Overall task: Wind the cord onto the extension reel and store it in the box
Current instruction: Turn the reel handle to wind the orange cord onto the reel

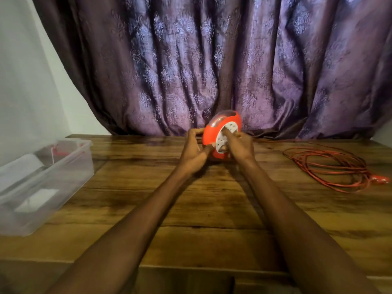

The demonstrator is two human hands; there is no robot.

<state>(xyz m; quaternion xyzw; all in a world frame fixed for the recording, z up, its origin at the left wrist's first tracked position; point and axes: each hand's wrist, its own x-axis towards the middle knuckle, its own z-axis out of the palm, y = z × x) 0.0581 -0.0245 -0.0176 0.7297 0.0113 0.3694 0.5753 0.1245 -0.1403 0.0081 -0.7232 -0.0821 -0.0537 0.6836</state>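
Left hand (194,150) wrapped around the near side of the red reel (220,134), fingers curled over its rim at centre frame, steadying it upright on edge. Right hand (241,145) pressed against the white socket face (226,136), fingers hooked on or into it, apparently to crank; exact grip blurred and not clear.

Just beyond the hands, reel standing on the wooden table (191,209) close to the purple curtain (212,60). Thin line of red cord leading off to the right from behind the reel, though the join is hidden by the right hand.

Further out, at right of frame, most of the cord (331,166) lying in a loose overlapping heap, plug end (381,179) at the far right edge. Winding barely begun, by the look of it.

At left of frame, clear plastic box (70,166) open, well apart from the reel, with its lid seemingly lying in or across it.

Risks from here: loops in the heap snagging and dragging up as a knot, owing to the overlaps; plug whipping across the table if cranked fast; reel tipping or slipping if the left hand slackens; cord bunching unevenly and jamming the drum; lid obstructing the box when storing.
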